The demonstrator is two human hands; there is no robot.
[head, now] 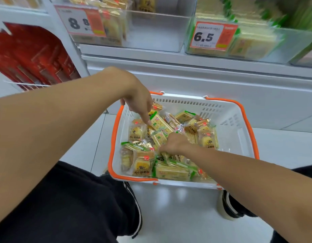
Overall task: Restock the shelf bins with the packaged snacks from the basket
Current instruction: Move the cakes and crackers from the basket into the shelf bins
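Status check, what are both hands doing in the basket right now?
Left hand touching a green cracker pack. Right hand down among the snacks, grip unclear. Basket well stocked. Nothing in the way.

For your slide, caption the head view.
Both hands reach into the snack-filled basket below the shelf bins.

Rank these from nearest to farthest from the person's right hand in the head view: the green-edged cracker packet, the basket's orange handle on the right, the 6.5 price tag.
1. Green-edged cracker packet, just beyond the right hand, inside the basket.
2. Orange handle, along the basket's right rim.
3. 6.5 price tag, up on the shelf bin.
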